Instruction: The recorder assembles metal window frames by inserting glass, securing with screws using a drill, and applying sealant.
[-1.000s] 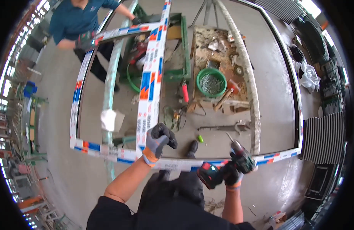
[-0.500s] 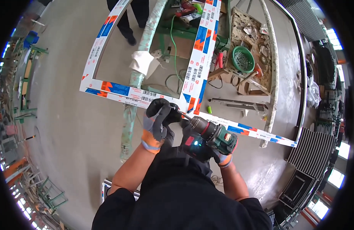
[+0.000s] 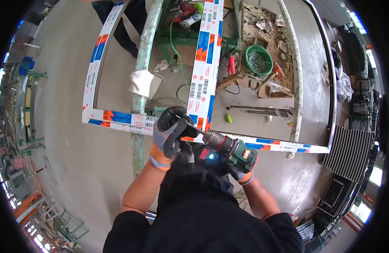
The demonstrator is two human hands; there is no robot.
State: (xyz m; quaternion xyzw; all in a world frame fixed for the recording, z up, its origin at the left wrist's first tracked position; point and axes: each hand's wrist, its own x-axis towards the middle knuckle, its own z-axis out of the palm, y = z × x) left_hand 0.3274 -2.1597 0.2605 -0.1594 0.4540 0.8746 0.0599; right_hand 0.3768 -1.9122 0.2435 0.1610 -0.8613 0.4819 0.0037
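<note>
My right hand [image 3: 244,174], in a dark and orange glove, is closed round the handle of a green and black cordless drill [image 3: 233,151]; the drill body hides most of its fingers. A small light glows on the drill. Its long bit [image 3: 197,128] points up and left to my left hand [image 3: 169,131]. That hand, gloved in grey, black and orange, has its fingers pinched at the bit's tip. Whatever they hold there is too small to make out. Both hands are over the near edge of a window frame [image 3: 137,119] wrapped in white, blue and orange printed film.
Padded bars [image 3: 144,55] support the frame, one with a white cloth [image 3: 140,83] on it. A green basket of screws [image 3: 258,60] and an orange-headed hammer [image 3: 279,71] lie on a cluttered bench [image 3: 249,25]. Another person's legs [image 3: 127,36] stand beyond the frame.
The frame and bench have shifted left in view, and the frame's near left corner appears lower. My hands keep the drill and bit together. The other person's legs have moved left.
</note>
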